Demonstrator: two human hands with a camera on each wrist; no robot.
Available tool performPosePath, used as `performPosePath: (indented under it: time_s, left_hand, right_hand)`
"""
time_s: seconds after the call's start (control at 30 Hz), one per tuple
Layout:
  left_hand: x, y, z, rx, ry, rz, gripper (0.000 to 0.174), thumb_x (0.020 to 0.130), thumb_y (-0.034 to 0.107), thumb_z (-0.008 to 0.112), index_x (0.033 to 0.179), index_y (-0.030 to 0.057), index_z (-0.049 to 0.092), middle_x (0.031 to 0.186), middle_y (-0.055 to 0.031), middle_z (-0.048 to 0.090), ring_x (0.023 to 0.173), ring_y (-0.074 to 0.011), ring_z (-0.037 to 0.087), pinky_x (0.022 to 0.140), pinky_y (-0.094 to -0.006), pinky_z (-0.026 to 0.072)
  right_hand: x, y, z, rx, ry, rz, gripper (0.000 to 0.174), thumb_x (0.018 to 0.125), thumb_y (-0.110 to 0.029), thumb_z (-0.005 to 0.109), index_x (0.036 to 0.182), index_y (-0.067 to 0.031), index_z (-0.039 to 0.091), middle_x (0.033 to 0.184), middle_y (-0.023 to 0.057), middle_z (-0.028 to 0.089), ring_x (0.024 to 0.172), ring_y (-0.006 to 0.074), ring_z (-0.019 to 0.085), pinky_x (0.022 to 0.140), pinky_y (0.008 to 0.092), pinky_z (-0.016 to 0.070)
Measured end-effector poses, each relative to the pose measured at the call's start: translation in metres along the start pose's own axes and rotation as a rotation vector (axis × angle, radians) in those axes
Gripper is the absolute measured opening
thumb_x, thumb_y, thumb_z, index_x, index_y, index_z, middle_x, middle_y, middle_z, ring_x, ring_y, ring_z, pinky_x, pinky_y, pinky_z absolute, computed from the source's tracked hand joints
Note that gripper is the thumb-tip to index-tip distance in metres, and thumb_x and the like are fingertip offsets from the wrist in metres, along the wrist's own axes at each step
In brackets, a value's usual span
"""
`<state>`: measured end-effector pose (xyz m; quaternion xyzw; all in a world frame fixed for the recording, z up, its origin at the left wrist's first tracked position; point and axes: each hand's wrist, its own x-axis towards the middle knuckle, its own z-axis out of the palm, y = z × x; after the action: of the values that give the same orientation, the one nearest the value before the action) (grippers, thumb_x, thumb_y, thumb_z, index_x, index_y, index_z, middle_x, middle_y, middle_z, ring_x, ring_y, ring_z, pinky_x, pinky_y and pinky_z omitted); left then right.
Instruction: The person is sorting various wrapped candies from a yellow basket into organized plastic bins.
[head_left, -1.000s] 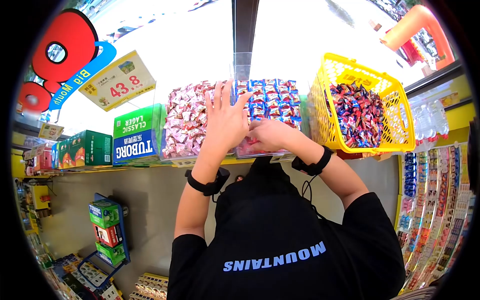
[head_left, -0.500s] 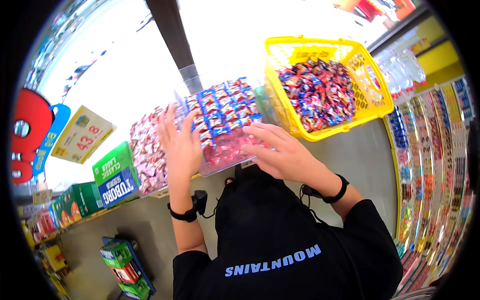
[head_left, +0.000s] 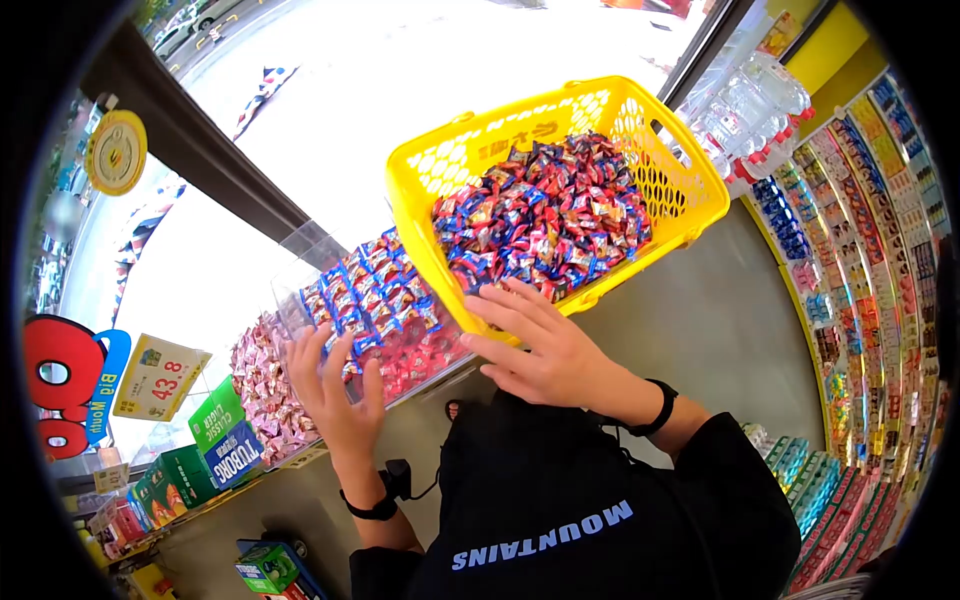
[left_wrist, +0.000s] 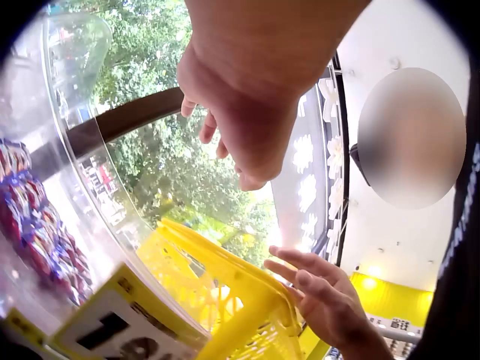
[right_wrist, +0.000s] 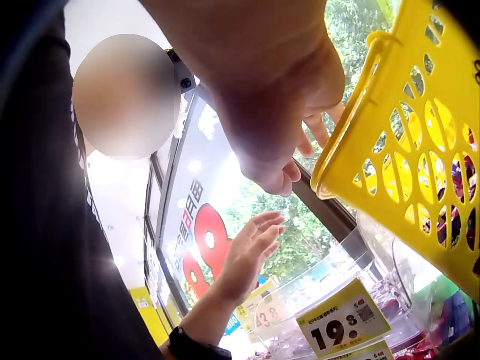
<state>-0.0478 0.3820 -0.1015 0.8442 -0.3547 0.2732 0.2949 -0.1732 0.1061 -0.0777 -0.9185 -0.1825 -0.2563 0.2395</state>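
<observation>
- Hovering open, left of centre: left hand, by clear candy bin.
- Yellow basket, upper centre, holding wrapped candies.
- Right hand, fingers extended, at basket's lower rim (contact unclear).

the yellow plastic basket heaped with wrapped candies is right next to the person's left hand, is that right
Not quite: the head view shows the yellow plastic basket heaped with wrapped candies right next to the person's right hand, not the left hand.
</observation>
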Motion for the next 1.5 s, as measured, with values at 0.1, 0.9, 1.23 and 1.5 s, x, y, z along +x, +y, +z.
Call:
performPosePath:
  time_s: [0.1, 0.9, 1.23, 1.5]
  left_hand:
    - [0.022, 0.051, 0.019, -0.044, -0.064, 0.024, 0.044, 0.090, 0.019, 0.083, 0.132, 0.0121, 0.070, 0.145, -0.0138, 0.062, 0.142, -0.0419, 0.054, 0.125, -0.0651, 0.0352]
    - [0.300, 0.230, 0.169, 0.179, -0.434, 0.363, 0.033, 0.091, 0.019, 0.079, 0.123, 0.0133, 0.075, 0.153, -0.0132, 0.058, 0.152, -0.0395, 0.046, 0.130, -0.0620, 0.0280]
    - [0.283, 0.196, 0.301, 0.366, -0.862, 0.495, 0.033, 0.080, 0.040, 0.086, 0.107, 0.0210, 0.084, 0.160, -0.0054, 0.055, 0.161, -0.0305, 0.033, 0.136, -0.0658, 0.0078]
    - [0.239, 0.170, 0.327, 0.426, -0.698, 0.582, 0.033, 0.071, 0.034, 0.092, 0.099, 0.0201, 0.083, 0.147, -0.0035, 0.061, 0.159, -0.0292, 0.036, 0.135, -0.0691, 0.0050]
  right_hand:
    - [-0.005, 0.026, -0.029, 0.041, -0.010, -0.033, 0.046, 0.089, -0.017, 0.082, 0.132, -0.0069, 0.070, 0.154, 0.0202, 0.058, 0.146, 0.0395, 0.054, 0.124, 0.0589, 0.0390]
    - [-0.065, 0.255, -0.192, 0.004, -0.023, -0.010, 0.032, 0.090, -0.016, 0.078, 0.118, -0.0048, 0.068, 0.141, 0.0156, 0.064, 0.133, 0.0336, 0.061, 0.120, 0.0541, 0.0446]
    - [-0.070, 0.258, -0.190, 0.055, 0.010, 0.019, 0.028, 0.089, -0.018, 0.079, 0.111, -0.0013, 0.070, 0.136, 0.0187, 0.064, 0.131, 0.0357, 0.060, 0.118, 0.0534, 0.0455]
    - [-0.071, 0.258, -0.188, 0.048, 0.007, 0.039, 0.025, 0.092, -0.018, 0.077, 0.109, -0.0007, 0.070, 0.137, 0.0196, 0.064, 0.133, 0.0373, 0.059, 0.118, 0.0532, 0.0451]
